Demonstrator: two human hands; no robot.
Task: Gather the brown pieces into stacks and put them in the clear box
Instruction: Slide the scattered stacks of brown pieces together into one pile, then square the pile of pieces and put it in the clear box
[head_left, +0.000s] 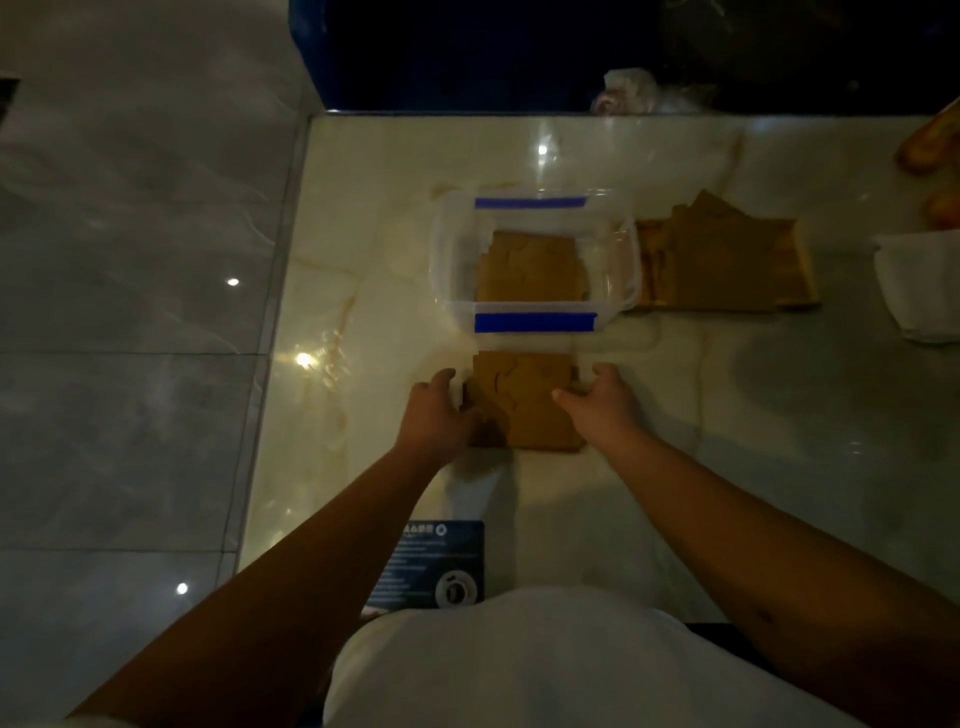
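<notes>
A stack of flat brown pieces (524, 400) lies on the glossy table just in front of the clear box (447, 260). My left hand (436, 415) presses against the stack's left side and my right hand (602, 405) against its right side, fingers curled around the edges. The clear box has blue tape strips on its near and far rims, and a layer of brown pieces (530, 270) lies flat inside it. To the right of the box a looser pile of brown pieces (727, 260) is spread on the table.
A white container (919, 286) stands at the right edge. A dark printed card (431, 566) lies near my body. Crumpled plastic (644, 93) sits at the table's far edge against a dark blue wall. The table's left edge drops to a grey tiled floor (130, 260).
</notes>
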